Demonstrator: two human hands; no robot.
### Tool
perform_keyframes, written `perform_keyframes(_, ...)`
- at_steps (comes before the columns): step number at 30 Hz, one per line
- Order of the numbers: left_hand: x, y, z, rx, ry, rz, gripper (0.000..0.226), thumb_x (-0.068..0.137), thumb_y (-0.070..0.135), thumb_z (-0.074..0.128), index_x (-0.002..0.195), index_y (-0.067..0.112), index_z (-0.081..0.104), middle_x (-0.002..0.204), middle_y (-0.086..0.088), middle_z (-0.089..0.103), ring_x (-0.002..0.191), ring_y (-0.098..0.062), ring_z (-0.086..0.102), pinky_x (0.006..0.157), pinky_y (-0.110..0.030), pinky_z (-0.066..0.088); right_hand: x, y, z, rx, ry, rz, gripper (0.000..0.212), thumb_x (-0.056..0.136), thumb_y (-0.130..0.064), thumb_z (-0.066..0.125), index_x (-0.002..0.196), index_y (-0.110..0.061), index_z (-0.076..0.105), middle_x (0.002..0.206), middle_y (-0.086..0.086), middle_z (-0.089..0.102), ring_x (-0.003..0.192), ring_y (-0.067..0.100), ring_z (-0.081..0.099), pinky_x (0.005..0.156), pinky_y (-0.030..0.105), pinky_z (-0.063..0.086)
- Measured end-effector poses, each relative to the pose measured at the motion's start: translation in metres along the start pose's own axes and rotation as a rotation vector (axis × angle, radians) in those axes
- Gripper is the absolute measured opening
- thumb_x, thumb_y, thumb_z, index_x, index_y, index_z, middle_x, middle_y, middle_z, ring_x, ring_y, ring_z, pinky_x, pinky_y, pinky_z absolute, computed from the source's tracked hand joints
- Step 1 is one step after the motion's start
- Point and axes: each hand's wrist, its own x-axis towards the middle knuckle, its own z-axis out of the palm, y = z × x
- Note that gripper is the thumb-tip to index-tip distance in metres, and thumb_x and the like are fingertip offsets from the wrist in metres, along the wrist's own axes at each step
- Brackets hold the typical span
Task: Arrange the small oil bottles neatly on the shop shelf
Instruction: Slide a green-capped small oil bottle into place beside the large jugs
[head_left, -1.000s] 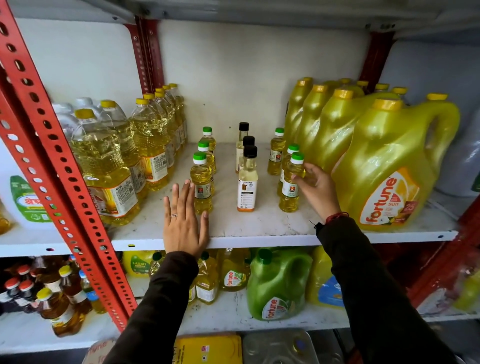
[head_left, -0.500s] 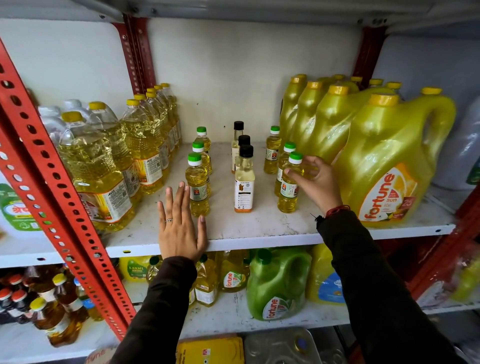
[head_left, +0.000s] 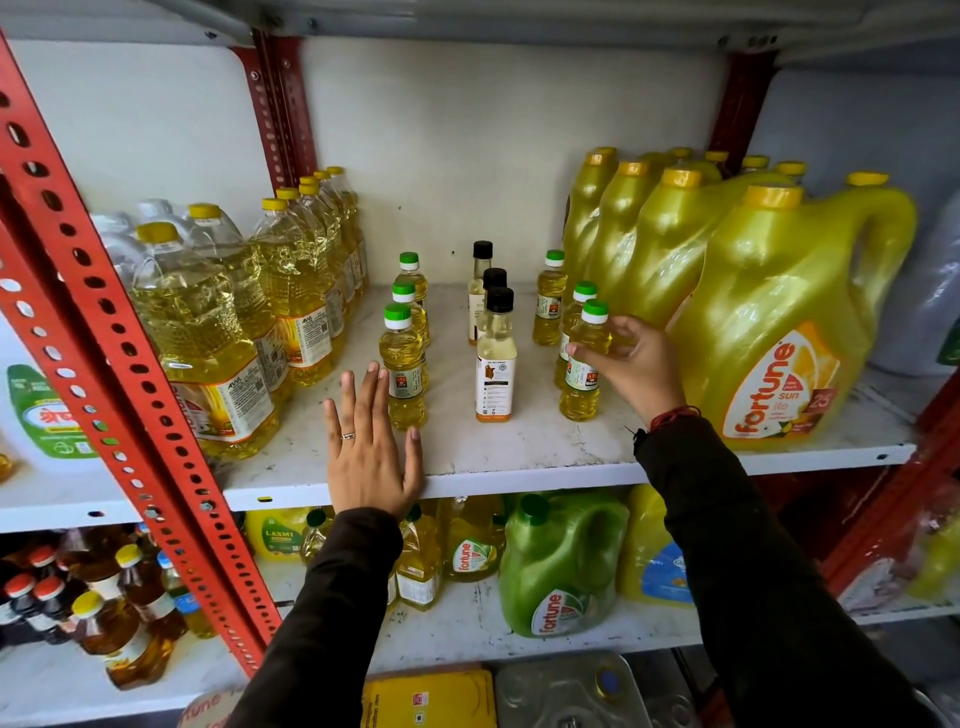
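Observation:
Three rows of small oil bottles stand on the white shelf (head_left: 519, 457). The left row has green caps, its front bottle (head_left: 402, 369) just beyond my left hand (head_left: 371, 447), which lies flat and open on the shelf's front edge. The middle row has black caps, with a front bottle (head_left: 496, 358) carrying a white label. My right hand (head_left: 631, 364) grips the front green-capped bottle (head_left: 584, 364) of the right row by its shoulder; the bottle stands upright on the shelf. Behind it stand two more green-capped bottles (head_left: 549, 299).
Large clear oil bottles (head_left: 208, 332) fill the shelf's left side. Big yellow jugs (head_left: 779, 322) crowd the right, close to my right hand. A red slotted upright (head_left: 104, 332) slants across the left. The shelf below holds a green jug (head_left: 561, 561) and more bottles.
My right hand has shifted from the far side of the front right bottle to grip its shoulder from the right. My left hand stays flat on the shelf edge.

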Motion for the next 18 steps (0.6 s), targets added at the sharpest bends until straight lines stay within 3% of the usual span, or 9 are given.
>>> perform_keyframes(4,0.001,0.001,-0.001,-0.008,-0.003,-0.003,0.075,0.101,0.045,0.027,0.164,0.005,0.021,0.172,-0.012,0.018,0.161,-0.029,0.003,0.130,-0.042,-0.009,-0.003,-0.002,-0.001,0.014,-0.002,-0.015,0.055,0.074,-0.021,0.085,0.123,-0.006,0.065,0.121,0.011,0.069,0.103,0.020,0.066,0.086,0.026,0.051)
perform_keyframes(9,0.001,0.001,-0.001,-0.004,-0.005,-0.007,0.075,0.101,0.045,0.029,0.164,0.005,0.021,0.171,-0.013,0.020,0.161,-0.029,0.004,0.130,-0.041,-0.011,-0.010,-0.004,-0.009,0.003,-0.038,-0.017,0.051,0.075,-0.018,0.084,0.121,-0.006,0.066,0.115,0.008,0.070,0.094,0.011,0.063,0.068,0.004,0.044)
perform_keyframes(15,0.001,0.002,-0.003,-0.025,-0.007,-0.015,0.075,0.101,0.046,0.027,0.163,0.003,0.023,0.171,-0.013,0.020,0.160,-0.030,0.005,0.129,-0.040,-0.012,-0.030,-0.002,-0.027,-0.001,-0.014,-0.023,0.052,0.075,-0.021,0.084,0.123,-0.009,0.066,0.105,-0.001,0.066,0.090,0.012,0.065,0.064,-0.001,0.047)
perform_keyframes(18,0.001,0.002,-0.003,-0.024,-0.014,-0.017,0.076,0.101,0.047,0.026,0.163,0.004,0.022,0.171,-0.013,0.020,0.160,-0.031,0.006,0.129,-0.039,-0.013,-0.041,-0.002,-0.036,-0.010,-0.007,-0.025,0.050,0.075,-0.021,0.084,0.121,-0.010,0.068,0.103,-0.002,0.067,0.083,-0.001,0.064,0.064,-0.001,0.047)
